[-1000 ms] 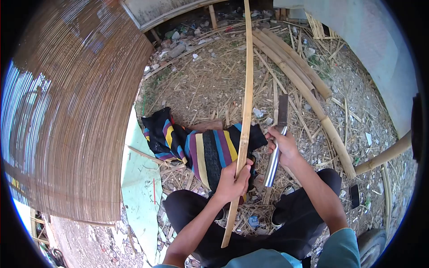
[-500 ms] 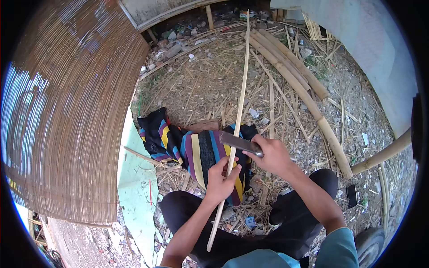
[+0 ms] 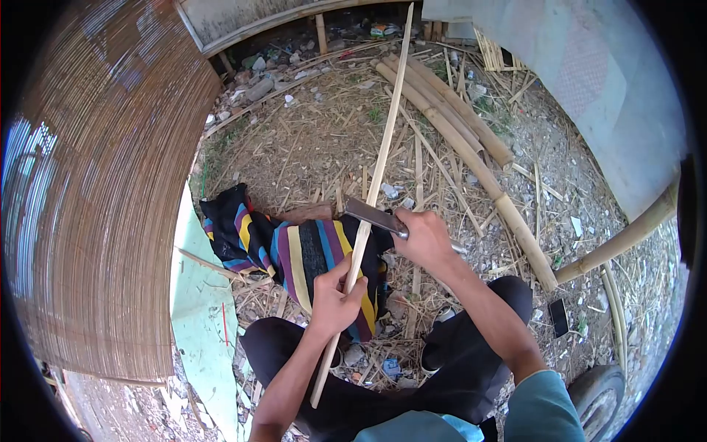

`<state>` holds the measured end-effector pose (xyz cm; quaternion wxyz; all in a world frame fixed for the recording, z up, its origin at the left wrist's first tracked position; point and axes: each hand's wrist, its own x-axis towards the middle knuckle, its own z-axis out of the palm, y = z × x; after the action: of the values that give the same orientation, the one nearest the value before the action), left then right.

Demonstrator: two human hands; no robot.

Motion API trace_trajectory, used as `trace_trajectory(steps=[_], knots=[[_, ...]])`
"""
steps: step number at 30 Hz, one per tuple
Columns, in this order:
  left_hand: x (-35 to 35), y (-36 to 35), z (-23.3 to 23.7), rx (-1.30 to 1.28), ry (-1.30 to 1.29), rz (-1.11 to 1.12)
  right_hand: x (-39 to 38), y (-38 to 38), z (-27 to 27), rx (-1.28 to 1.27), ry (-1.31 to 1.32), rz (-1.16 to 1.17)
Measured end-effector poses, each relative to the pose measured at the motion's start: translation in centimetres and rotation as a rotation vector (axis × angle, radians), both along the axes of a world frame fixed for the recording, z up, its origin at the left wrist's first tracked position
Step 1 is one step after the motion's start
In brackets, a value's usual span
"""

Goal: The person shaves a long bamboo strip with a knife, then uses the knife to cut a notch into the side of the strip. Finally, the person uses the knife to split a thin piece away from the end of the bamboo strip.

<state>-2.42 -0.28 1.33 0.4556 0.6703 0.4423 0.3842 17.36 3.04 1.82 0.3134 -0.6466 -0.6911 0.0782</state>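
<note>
Left hand: clamped on bamboo strip. Right hand: clamped on bladed tool. I favour a shallow angle, left hand clear.

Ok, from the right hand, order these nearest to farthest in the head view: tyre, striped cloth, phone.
1. Striped cloth, just left of the right hand.
2. Phone, on the ground, right.
3. Tyre, lower right.
</note>
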Motion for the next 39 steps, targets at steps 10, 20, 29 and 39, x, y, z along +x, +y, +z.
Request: trace_trajectory(steps=[10,20,29,39], knots=[[-0.1,0.2,-0.4,0.018,-0.014,0.002,1.3,0.7,0.9,0.085,-0.083,-0.034],[0.2,-0.5,-0.1,0.087,-0.019,0.006,3.2,2.4,2.0,0.05,-0.075,-0.102],[0.0,-1.3,0.6,0.061,0.051,-0.045,6.3,4.4,1.8,0.063,-0.106,-0.114],[0.2,-1.3,1.6,0.082,-0.032,-0.104,5.4,2.9,4.7,0.038,-0.157,0.062]])
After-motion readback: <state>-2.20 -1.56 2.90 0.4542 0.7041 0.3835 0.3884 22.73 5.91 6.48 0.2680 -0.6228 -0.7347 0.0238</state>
